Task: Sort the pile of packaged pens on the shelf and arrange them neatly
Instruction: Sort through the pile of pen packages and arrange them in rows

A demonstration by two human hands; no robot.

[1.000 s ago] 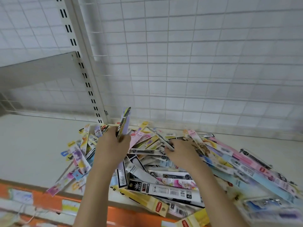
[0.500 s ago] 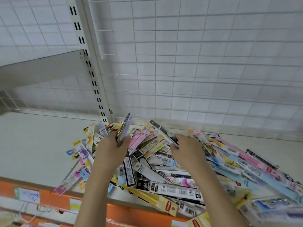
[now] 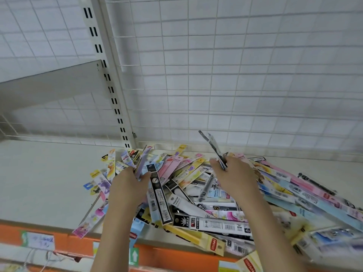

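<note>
Right now we see both of our bare hands working over the pile of packaged pens (image 3: 216,197), which sprawls across the cream shelf (image 3: 43,183) just to the right of the slotted upright post (image 3: 110,91) and in front of the white wire grid panel (image 3: 235,65). Our left hand (image 3: 128,188) is closed around a thin bundle of packs (image 3: 141,163), lilac and dark edged, held nearly upright with its top leaning toward the post's foot. Our right hand (image 3: 233,177), farther from the post, pinches a black-and-white pack (image 3: 213,147) between thumb and fingers; the pack rises clear of the pile and tilts back toward the post. The two hands stay apart, with a strip of the pile showing between them. Below the left hand a long black pack with white print (image 3: 160,201) lies on the heap, pointing toward the shelf's front. Nearer the front edge a white and black pack with a barcode (image 3: 214,224) lies crosswise, and a yellow pack with a red label (image 3: 198,238) overhangs the orange shelf lip (image 3: 64,244). Pink and pale blue packs (image 3: 306,191) fan away on the side of the pile farthest from the post. A small handwritten price tag (image 3: 40,241) sits on the lip, well left of the pile.
</note>
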